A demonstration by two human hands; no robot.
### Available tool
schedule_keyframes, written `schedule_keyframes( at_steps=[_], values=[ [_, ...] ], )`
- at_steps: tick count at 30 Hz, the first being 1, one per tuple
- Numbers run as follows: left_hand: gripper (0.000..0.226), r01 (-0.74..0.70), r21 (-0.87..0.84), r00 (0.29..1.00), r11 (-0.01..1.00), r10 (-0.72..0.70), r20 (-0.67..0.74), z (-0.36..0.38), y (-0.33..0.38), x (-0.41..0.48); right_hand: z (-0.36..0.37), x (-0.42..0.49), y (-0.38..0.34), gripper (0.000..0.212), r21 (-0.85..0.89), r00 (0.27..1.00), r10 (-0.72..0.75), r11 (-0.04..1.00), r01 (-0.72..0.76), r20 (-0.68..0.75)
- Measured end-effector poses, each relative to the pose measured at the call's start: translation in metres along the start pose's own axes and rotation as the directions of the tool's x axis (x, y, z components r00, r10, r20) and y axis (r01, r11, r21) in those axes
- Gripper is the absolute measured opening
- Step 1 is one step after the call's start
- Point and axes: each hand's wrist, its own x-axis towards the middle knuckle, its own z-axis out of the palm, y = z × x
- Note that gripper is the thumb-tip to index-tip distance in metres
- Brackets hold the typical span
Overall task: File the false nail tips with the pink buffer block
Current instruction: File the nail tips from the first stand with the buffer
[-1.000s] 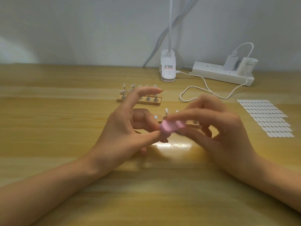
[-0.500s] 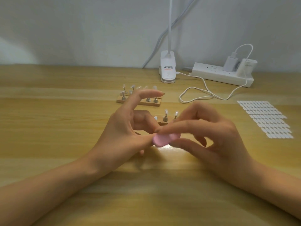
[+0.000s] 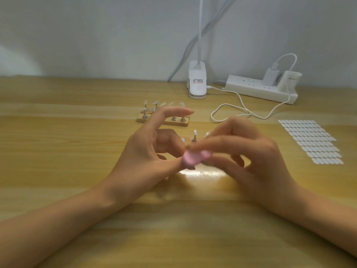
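Your right hand (image 3: 251, 151) fingers pinch pink buffer block (image 3: 193, 158), held above surface (image 3: 77, 151) mid-frame. Your left hand (image 3: 146, 155) fingers curl against block edge; whether they hold a tip, cannot tell. Filing looks underway. False nail tips (image 3: 156, 103) sit on stands (image 3: 179, 123) behind; filed count unclear.

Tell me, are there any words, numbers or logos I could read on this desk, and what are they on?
No text here can be read.
Label on the lamp clip: dark print beside a red patch, too blurred to read.
Power strip: no print visible.
Charger: no print visible.
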Motion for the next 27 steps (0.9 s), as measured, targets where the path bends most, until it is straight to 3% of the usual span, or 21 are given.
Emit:
schedule_keyframes(
  at_steps=[27],
  values=[
    [0.055,0.020,0.023,1.000,1.000,-0.021,0.018,-0.0002,-0.0037,0.0022,0.0019,0.0010,-0.0003,0.017,0.019,0.997,0.071,0.997,-0.071,-0.021]
  ],
)
